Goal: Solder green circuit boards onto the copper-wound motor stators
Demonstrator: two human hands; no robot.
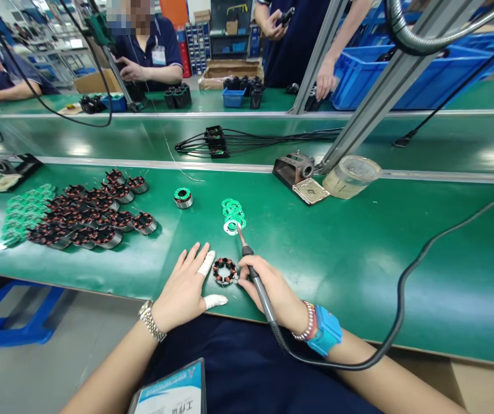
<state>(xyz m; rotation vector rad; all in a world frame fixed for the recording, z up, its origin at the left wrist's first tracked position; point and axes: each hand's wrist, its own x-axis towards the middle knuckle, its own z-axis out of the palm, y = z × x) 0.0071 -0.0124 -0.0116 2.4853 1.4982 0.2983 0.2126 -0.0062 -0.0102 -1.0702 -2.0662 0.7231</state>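
My right hand (268, 287) is shut around a soldering iron (255, 276), whose thin tip points up and away, close to a small pile of green ring-shaped circuit boards (233, 214). A wound motor stator (224, 271) with dark copper coils lies on the green bench between my hands, and my right fingers are nearly against it. My left hand (182, 290) rests open just left of the stator, holding nothing, with white finger cots on two fingers. Farther left lie several more stators (95, 213) beside a heap of green boards (25, 215), and one stator with a green ring (183, 198) stands alone.
A soldering iron stand (294, 171) with a sponge tray and a plastic tub (351, 176) sit at the bench's back edge. A black cable curves across the right side. Metal uprights, wire harnesses and co-workers at a facing bench lie beyond, with blue crates at the back right.
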